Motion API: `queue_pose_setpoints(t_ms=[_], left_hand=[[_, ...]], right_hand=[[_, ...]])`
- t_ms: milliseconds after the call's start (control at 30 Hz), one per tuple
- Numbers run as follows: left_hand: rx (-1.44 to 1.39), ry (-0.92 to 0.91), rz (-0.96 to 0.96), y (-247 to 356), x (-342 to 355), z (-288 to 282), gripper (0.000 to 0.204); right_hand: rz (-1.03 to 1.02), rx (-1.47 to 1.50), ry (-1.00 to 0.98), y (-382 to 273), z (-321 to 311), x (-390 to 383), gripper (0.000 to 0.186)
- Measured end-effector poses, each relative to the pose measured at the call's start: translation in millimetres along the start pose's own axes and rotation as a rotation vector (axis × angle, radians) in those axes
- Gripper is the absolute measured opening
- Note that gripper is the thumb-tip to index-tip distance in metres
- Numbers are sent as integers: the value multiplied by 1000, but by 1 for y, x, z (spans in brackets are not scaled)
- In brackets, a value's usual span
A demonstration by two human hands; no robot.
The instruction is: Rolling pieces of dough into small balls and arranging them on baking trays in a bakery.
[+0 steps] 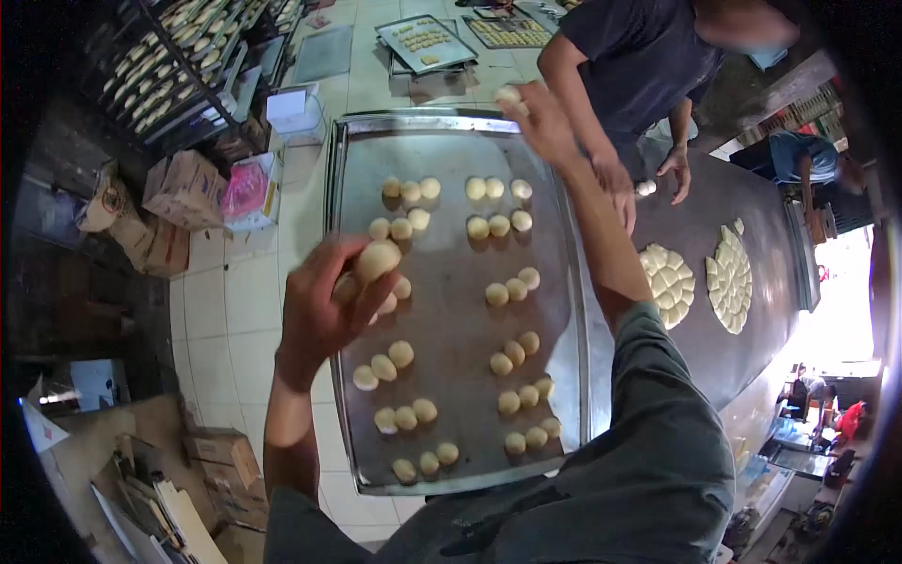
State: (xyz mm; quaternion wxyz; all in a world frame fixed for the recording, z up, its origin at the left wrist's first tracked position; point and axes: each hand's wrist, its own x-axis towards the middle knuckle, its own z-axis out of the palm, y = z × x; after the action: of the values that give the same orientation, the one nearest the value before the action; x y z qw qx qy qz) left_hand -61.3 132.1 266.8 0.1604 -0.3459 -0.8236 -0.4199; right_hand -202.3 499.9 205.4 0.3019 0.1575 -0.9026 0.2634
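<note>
Grey shirt (pixel 611 470) is nearest, its front just by the near edge of the baking tray (pixel 451 291); dough balls (pixel 516 290) sit on the tray in two columns, in short rows of approx. three, some touching, some slightly apart; one left-column row is partly hidden by the L hand (pixel 324 301); that hand is curled round more than one ball, w/ a pale ball (pixel 381 259) held up front b/w thumb & fingers; exact no. in the palm can't be told; R hand (pixel 543 122) is up at the tray's far right corner, fingers closed on a single ball (pixel 508 96); to the right, on the counter (pixel 695 216), lie two flat dough rounds (pixel 666 282), cut into pieces, w/ a co-worker's hands (pixel 615 188) nearby.

Risks, prob.: L hand looks crowded, so a ball could slip & squash the row below; too tight a squeeze could dent dough that's likely soft; close-set balls might stick if nudged; R forearm (pixel 601 244) is v. near the co-worker's arm, so a bump could knock the R hand's ball past the rim.
</note>
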Motion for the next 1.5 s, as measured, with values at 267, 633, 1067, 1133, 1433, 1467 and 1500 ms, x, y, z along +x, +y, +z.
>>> queue_pose_setpoints(t_ms=[267, 633, 1067, 1133, 1433, 1467, 1500], left_hand=[[90, -20, 227, -60, 139, 37, 30], [-132, -185, 2, -287, 119, 125, 35], [44, -355, -774, -30, -196, 22, 24], [-339, -300, -985, 17, -230, 41, 27], [-497, -150, -1000, 152, -222, 93, 20], [-423, -59, -1010, 157, -220, 86, 19], [-380, 4, -1010, 164, -216, 83, 18]], right_hand=[[61, -118, 153, -14, 1, -73, 37], [1365, -146, 292, -270, -156, -444, 26], [1262, -371, 160, -154, -119, -476, 27], [1216, -361, 187, -103, -96, -461, 27], [1385, -15, 448, 116, -65, -306, 54], [1415, -3, 300, 94, -56, -275, 61], [1446, -30, 168, 79, -63, -263, 68]])
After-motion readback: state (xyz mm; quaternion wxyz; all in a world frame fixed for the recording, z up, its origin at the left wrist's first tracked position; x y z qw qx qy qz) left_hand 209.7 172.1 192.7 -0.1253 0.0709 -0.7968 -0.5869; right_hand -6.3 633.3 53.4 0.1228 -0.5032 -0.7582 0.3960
